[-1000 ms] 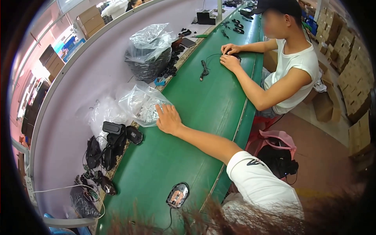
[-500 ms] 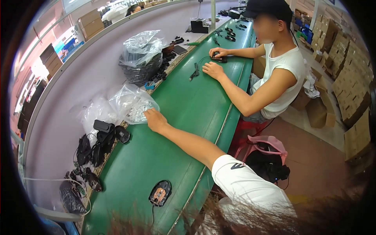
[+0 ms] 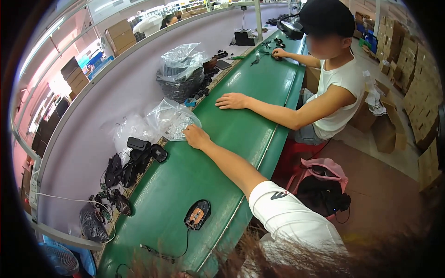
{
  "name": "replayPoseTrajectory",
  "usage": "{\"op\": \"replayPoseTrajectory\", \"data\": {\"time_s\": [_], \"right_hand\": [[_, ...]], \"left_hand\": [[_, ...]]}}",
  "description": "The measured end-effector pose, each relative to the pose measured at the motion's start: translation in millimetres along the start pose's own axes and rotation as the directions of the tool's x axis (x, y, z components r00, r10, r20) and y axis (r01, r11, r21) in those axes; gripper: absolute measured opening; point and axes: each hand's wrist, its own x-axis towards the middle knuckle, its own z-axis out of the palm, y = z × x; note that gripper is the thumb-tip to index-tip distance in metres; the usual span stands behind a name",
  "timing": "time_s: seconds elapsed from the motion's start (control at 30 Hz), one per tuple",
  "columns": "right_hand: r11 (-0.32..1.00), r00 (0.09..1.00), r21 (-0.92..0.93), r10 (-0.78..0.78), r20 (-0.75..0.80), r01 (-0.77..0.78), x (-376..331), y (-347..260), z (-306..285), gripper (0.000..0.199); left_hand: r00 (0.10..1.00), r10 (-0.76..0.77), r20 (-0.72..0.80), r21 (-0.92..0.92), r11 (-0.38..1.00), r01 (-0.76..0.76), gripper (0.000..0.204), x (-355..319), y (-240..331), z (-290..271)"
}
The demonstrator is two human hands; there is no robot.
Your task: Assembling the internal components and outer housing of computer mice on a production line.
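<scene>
My right hand (image 3: 196, 136) reaches across the green belt to a clear plastic bag (image 3: 172, 113) filled with small whitish parts. Its fingers are bent together at the bag's near edge, and the fingertips are partly hidden. What they pinch is too small to make out. Closer to me on the belt lies an opened black computer mouse (image 3: 197, 214) with an orange-brown inside. Its cable (image 3: 187, 243) trails toward the lower edge, with a dark plug end. My left hand is out of the picture.
Black mouse shells (image 3: 139, 153) and a dark bundled bag (image 3: 92, 222) line the ledge left of the belt. Behind them stands a large black bag (image 3: 178, 81) under clear plastic. A co-worker (image 3: 340, 88) sits at the right, one hand flat on the belt, the other near several mice.
My right hand stays at the clear bag while the view shifts slightly. The co-worker's far hand has moved up the belt with the mouse; the near hand now rests flat.
</scene>
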Motion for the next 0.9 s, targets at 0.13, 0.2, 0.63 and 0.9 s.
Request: {"op": "replayPoseTrajectory", "data": {"time_s": [0.13,0.2,0.63,0.9], "right_hand": [[1.000,1.000,-0.013,-0.013,0.022,0.013,2,-1,14,0.026],[0.998,0.999,-0.048,-0.031,-0.037,0.029,6,9,29,0.024],[0.956,0.925,0.012,-0.280,-0.255,0.293,12,57,-1,0.023],[0.748,0.783,0.234,-0.582,-0.220,0.621,-89,-98,-68,0.026]], "left_hand": [[1.000,-0.013,0.015,0.033,0.999,0.012,0.006,-6,-2,-8],[0.999,-0.046,0.011,0.075,0.996,0.045,0.006,-16,2,-21],[0.929,-0.274,-0.250,0.166,0.933,0.320,0.015,-74,30,-60],[0.876,-0.257,-0.409,0.430,0.792,0.433,0.046,-114,-3,-138]]}}
